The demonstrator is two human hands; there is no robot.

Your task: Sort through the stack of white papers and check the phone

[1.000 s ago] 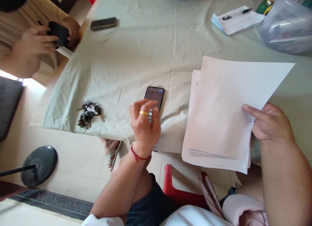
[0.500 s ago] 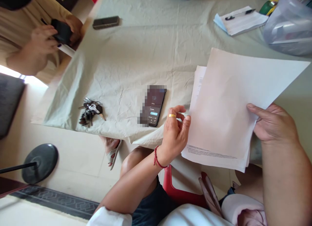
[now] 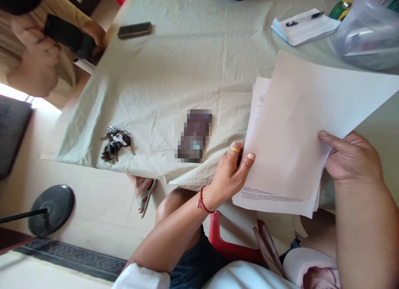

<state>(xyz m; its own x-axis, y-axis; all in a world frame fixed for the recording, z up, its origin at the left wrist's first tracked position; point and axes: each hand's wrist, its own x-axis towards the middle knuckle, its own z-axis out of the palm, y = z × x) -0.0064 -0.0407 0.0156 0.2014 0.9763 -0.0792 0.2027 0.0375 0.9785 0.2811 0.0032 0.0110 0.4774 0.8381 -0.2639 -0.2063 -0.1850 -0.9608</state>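
My right hand (image 3: pixel 350 158) grips the right edge of a stack of white paper sheets (image 3: pixel 289 135), its top sheet lifted and tilted. My left hand (image 3: pixel 232 172), with a gold ring and a red wrist thread, pinches the left edge of the same stack. A dark phone (image 3: pixel 195 135) lies on the cloth just left of my left hand. A bunch of keys (image 3: pixel 114 144) rests near the table's front-left edge.
A pale green cloth (image 3: pixel 174 72) covers the table. A dark flat case (image 3: pixel 134 30) lies far left, a notepad with a pen (image 3: pixel 305 25) and a clear plastic container (image 3: pixel 368 35) far right. Another person (image 3: pixel 37 52) at the left holds a black object. A round black stand base (image 3: pixel 51 210) sits on the floor.
My left hand left the phone and moved right to take the left edge of the paper stack. The top sheet rose higher. The other person lifted their black object.
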